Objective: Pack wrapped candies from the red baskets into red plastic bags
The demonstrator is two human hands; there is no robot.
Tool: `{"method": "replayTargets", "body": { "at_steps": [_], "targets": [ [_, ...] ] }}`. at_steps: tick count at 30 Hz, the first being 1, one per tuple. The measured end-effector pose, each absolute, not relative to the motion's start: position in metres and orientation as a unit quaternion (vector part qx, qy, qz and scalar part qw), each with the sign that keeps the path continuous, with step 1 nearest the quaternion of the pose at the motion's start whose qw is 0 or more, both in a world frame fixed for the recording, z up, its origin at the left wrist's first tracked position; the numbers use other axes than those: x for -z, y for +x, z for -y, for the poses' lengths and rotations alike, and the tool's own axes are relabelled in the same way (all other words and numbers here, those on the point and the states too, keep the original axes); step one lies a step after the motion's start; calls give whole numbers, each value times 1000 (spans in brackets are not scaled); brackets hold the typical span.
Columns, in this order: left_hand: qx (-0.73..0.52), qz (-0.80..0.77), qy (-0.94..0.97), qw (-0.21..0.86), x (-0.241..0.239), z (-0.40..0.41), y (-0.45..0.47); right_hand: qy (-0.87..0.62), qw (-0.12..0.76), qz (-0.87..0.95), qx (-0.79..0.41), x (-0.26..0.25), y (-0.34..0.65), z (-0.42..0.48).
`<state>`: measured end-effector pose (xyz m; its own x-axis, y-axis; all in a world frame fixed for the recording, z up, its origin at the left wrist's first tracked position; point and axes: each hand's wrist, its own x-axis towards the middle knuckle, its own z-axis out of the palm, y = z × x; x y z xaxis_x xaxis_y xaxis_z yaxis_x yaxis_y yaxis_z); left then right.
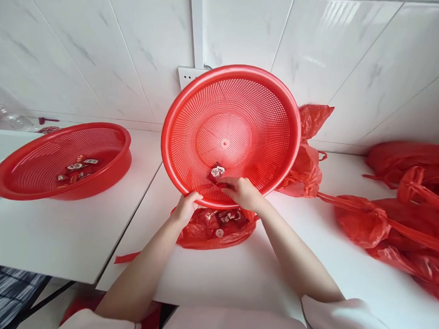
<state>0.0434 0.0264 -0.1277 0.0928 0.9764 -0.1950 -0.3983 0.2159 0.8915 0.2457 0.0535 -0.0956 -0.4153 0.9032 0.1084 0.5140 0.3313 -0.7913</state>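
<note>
A red mesh plastic basket (pixel 264 162) stands tipped up, its opening facing me. My left hand (pixel 186 208) is closed around the lower left of its rim. Inside it, low down, lies a small dark red packet (pixel 216 172) with white lettering. My right hand (pixel 242 191) reaches over the rim, its fingers bent and pinched at this packet's lower edge; the fingertips are partly hidden. Just below the rim sits an open red plastic bag (pixel 215 242) holding dark red packets (pixel 228 217). The basket hides the bag's far side.
To the left, another red basket (pixel 93 190) holds several small packets (pixel 81 167). Tied red plastic bags (pixel 303 171) stand behind on the right, with more red bags (pixel 403 228) at far right. A socket strip (pixel 187 75) is on the tiled wall. A seam divides the white tables (pixel 68 235).
</note>
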Motion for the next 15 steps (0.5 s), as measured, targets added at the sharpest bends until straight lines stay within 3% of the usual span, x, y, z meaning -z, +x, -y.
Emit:
{"method": "replayTargets", "body": {
  "at_steps": [4,8,11,15],
  "targets": [
    [-540,-420,327,652,122,-31,41,-431,311,675,-512,90,257,-55],
    [-558,-409,307,654,117,-34,37,-407,310,656,-555,79,259,-48],
    [-556,-406,300,660,116,-35,36,-374,282,720,-512,69,254,-41],
    [-550,-410,308,659,118,-35,36,-403,309,794,-334,68,247,-37]
  ]
}}
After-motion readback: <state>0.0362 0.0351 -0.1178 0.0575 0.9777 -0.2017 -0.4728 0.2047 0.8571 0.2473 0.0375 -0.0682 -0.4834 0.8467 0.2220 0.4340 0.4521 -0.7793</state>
